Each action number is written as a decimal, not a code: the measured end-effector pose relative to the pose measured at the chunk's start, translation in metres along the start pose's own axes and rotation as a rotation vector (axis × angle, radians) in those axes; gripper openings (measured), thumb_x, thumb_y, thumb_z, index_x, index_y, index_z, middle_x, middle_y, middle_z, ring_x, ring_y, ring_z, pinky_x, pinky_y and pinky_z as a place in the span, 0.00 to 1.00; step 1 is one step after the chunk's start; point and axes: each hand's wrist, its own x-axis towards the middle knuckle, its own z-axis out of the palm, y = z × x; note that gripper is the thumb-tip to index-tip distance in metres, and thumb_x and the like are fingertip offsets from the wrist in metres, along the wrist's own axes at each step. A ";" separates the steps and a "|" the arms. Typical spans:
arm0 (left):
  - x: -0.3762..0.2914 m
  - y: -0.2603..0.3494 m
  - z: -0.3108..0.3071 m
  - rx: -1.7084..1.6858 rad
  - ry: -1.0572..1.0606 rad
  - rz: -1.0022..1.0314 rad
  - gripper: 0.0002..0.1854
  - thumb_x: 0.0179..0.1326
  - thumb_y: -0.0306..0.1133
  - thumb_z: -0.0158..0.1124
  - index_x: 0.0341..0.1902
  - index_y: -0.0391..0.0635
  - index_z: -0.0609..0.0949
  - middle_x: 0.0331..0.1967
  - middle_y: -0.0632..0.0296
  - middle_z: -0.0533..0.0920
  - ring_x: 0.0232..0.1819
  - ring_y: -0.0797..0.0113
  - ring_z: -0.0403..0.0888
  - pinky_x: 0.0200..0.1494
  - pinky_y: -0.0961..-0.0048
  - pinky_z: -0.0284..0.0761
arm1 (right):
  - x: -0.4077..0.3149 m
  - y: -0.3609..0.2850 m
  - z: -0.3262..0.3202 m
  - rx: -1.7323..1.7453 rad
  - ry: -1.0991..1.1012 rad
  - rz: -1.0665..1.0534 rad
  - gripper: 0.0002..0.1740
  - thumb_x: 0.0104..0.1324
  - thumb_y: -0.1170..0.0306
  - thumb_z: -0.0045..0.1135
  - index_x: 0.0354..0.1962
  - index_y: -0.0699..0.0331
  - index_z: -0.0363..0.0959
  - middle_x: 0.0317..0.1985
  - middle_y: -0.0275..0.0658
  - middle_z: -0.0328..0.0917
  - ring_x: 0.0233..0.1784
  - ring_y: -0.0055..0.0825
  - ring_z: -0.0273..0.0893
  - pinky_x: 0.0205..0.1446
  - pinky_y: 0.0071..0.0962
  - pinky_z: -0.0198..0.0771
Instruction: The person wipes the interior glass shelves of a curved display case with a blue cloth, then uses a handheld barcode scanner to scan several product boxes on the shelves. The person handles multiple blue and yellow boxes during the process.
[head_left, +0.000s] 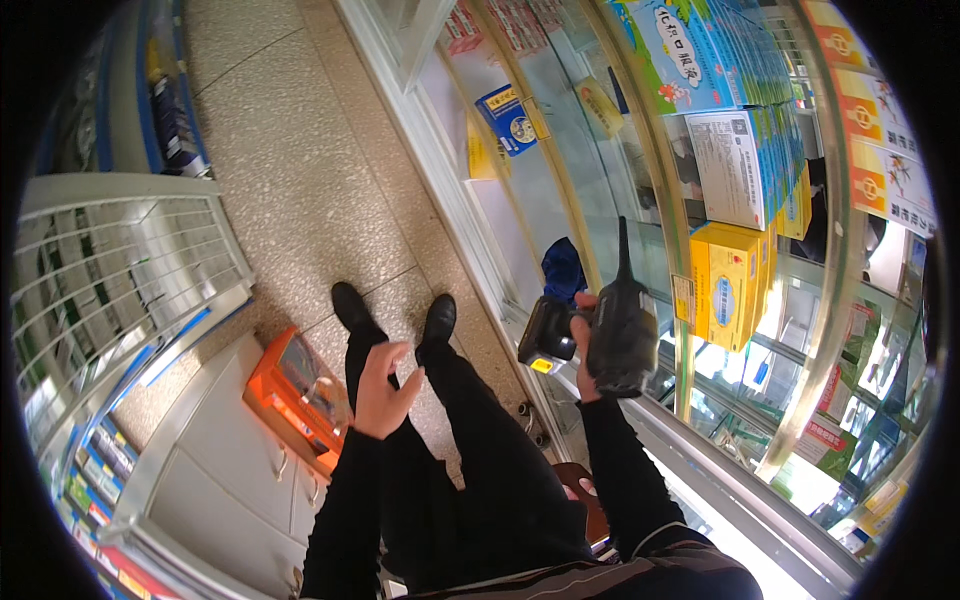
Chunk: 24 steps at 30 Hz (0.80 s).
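Note:
My right hand (583, 360) is closed around a black two-way radio (624, 337), whose antenna points towards the top of the view. Beside the same hand, on its left, is a black device with a yellow label (549, 337); whether the fingers grip it too, I cannot tell. Just above that lies a dark blue cloth-like item (562, 268). My left hand (387, 390) hangs over my legs with its fingers curled apart and nothing between them. Glass shelves (570, 172) with medicine boxes stand to the right of my hands.
Yellow boxes (724, 285) and blue and white cartons (727, 165) stand on the glass shelving. An orange box (289, 397) lies left of my legs, by a grey cabinet (225, 480). A white wire rack (135, 255) is at the left, beside the speckled floor (300, 172).

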 end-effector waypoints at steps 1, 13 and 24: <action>-0.005 -0.011 0.000 0.009 -0.018 -0.045 0.24 0.57 0.29 0.71 0.58 0.42 0.78 0.50 0.56 0.78 0.49 0.62 0.78 0.50 0.68 0.74 | 0.010 0.011 0.010 0.043 0.029 0.002 0.21 0.61 0.75 0.62 0.52 0.63 0.73 0.47 0.35 0.79 0.52 0.26 0.76 0.61 0.28 0.68; -0.008 -0.061 -0.010 0.022 -0.059 -0.186 0.25 0.57 0.31 0.73 0.58 0.42 0.77 0.51 0.56 0.79 0.52 0.62 0.80 0.52 0.67 0.76 | 0.131 -0.060 0.134 0.138 0.119 -0.163 0.12 0.62 0.78 0.57 0.45 0.65 0.75 0.41 0.35 0.77 0.47 0.25 0.76 0.57 0.27 0.70; 0.000 -0.055 -0.020 -0.011 -0.040 -0.153 0.25 0.57 0.32 0.73 0.57 0.41 0.77 0.49 0.54 0.79 0.51 0.60 0.80 0.50 0.67 0.76 | 0.228 -0.091 0.206 -0.012 -0.081 -0.530 0.16 0.71 0.68 0.62 0.54 0.65 0.78 0.52 0.37 0.82 0.55 0.30 0.79 0.63 0.31 0.70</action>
